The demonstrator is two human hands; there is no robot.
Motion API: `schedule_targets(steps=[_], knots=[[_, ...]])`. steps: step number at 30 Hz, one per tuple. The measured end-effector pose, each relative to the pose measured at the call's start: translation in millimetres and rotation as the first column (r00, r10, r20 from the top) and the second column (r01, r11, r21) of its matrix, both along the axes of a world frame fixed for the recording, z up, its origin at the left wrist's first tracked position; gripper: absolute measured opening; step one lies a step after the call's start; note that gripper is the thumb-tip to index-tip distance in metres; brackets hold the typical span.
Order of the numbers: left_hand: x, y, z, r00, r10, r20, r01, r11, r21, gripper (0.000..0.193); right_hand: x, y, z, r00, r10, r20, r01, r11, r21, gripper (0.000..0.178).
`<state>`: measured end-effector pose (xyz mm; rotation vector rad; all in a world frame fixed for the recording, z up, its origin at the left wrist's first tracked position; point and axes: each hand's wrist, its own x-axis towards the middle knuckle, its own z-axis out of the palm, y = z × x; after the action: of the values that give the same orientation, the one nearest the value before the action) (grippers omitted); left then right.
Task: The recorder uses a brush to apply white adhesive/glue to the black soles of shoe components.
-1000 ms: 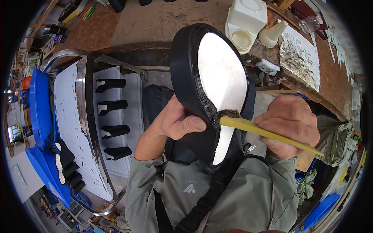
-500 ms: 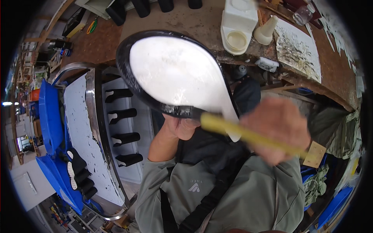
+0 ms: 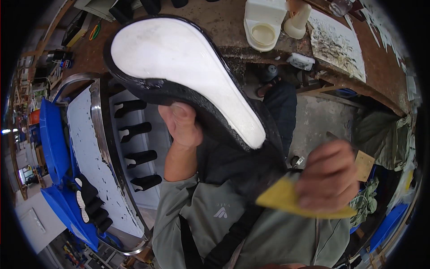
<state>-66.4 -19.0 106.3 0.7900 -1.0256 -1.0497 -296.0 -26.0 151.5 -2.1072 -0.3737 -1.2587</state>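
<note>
A black boot point(image 3: 154, 92) is held up in front of me, its white sole point(image 3: 170, 51) turned upward. The broad end of the sole points to the upper left, the narrow end to the lower right. My left hand point(image 3: 182, 123) grips the boot from below, thumb against its black side. Off to the right and lower down, my right hand point(image 3: 329, 177) is closed round a flat yellow piece point(image 3: 280, 195). Motion blurs this hand, and the kind of the yellow piece is hard to make out. It is apart from the boot.
At left stands a metal-edged rack point(image 3: 101, 121) with several black boots point(image 3: 136, 130). More boots point(image 3: 92, 199) lie by a blue bin point(image 3: 56, 139). A workbench point(image 3: 224, 36) runs across the back, with a white container point(image 3: 264, 24) and a pale cone-shaped bottle point(image 3: 298, 22).
The yellow piece has come away from the boot's edge as my right hand moved down. The boot has shifted up and left, and its sole has turned.
</note>
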Motion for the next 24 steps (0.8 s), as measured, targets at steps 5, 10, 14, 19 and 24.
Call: schedule_targets(steps=[5,10,14,19,24], knots=[[30,2,-31,0.996,0.049,0.078,-0.05,0.999,0.017,0.092,-14,-20,7,0.999,-0.049,-0.018,0.049,0.999,0.008,0.012],[14,0,-31,0.999,-0.027,0.017,0.026,0.999,0.036,0.096,-22,-13,27,0.989,-0.145,-0.035,0.143,0.858,0.492,0.006],[24,24,-57,0.999,-0.01,0.047,0.003,0.988,0.152,0.111,22,-16,26,0.956,-0.248,-0.156,0.292,0.841,0.456,0.01],[37,13,-55,0.728,-0.594,0.342,0.617,0.786,0.054,0.064,36,-54,60,0.928,-0.283,-0.241,0.367,0.802,0.471,0.019],[37,22,-72,0.807,-0.457,0.373,0.501,0.865,-0.023,0.07,33,-75,63,0.92,-0.389,0.043,0.391,0.913,-0.117,0.015]])
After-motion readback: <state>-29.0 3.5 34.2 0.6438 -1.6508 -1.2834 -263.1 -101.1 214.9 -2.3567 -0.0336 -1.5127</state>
